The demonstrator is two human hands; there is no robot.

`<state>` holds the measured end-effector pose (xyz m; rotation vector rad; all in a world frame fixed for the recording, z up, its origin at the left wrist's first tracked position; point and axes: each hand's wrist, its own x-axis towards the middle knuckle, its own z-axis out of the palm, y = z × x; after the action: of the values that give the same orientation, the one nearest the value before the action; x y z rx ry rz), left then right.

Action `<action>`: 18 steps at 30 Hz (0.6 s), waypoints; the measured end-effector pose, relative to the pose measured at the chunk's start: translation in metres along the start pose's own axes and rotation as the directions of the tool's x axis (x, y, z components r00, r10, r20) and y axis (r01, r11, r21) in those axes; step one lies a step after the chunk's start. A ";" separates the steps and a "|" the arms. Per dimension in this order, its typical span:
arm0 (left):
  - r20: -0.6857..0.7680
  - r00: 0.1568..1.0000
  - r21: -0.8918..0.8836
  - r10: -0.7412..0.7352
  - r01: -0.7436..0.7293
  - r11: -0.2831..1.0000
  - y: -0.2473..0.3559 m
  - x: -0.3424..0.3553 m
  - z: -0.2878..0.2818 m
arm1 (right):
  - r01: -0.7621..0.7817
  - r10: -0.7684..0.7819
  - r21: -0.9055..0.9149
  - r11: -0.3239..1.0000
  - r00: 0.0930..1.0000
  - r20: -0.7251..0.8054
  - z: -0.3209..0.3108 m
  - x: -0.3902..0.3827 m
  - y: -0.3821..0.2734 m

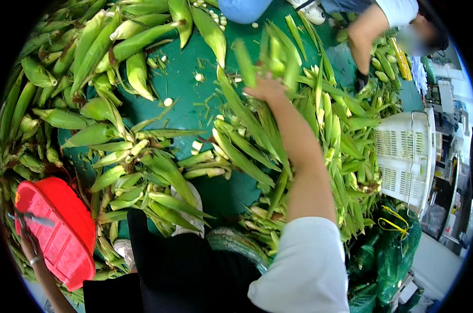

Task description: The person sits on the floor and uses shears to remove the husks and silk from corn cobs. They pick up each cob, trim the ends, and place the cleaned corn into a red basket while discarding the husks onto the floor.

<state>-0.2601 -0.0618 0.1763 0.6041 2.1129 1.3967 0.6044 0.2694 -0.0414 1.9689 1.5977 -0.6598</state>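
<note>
My right hand point(268, 88) reaches far forward over the heap of green corn husks point(341, 125). Its fingers are blurred and appear closed round some green husks point(281, 55), which are smeared by motion too. At the far left, my left hand point(30, 244) is beside a red plastic basin point(72, 229) and holds a grey metal tool with a blade-like end point(38, 219). The exact kind of tool is unclear. Several unhusked corn ears point(166, 167) lie between my feet and the basin.
Unhusked corn ears point(85, 57) are piled along the left and back of the green floor point(189, 94). Cut stem ends point(199, 77) lie scattered there. To the right are a white slatted crate point(403, 156) and a green mesh sack point(393, 245). Another person's arm point(362, 36) is at the back right.
</note>
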 end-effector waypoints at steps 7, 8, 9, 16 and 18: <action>0.278 0.955 -0.094 -0.103 0.134 0.987 0.035 0.001 0.108 | 0.044 0.000 -0.216 0.975 0.980 0.200 0.196 -0.217 0.184; 0.262 0.958 -0.051 -0.116 0.134 0.990 0.044 -0.016 0.111 | 0.189 -0.076 -0.422 0.887 0.960 0.269 0.223 -0.254 0.191; -0.012 0.993 -0.129 -0.117 0.114 0.985 0.038 -0.035 0.120 | 0.163 -0.080 -0.312 0.936 0.961 0.264 0.246 -0.297 0.199; 0.051 0.996 -0.227 -0.070 0.079 0.971 0.058 -0.138 0.007 | 0.051 0.388 -0.440 0.897 0.388 0.836 0.253 -0.408 0.177; -0.036 0.994 -0.279 -0.106 0.092 0.956 0.027 -0.159 -0.033 | 0.056 0.189 -0.291 0.955 0.641 0.744 0.182 -0.391 0.105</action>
<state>-0.1590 -0.1737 0.2408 0.3496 1.9086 1.6275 0.6253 -0.1546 0.0882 1.2338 0.9906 -0.9971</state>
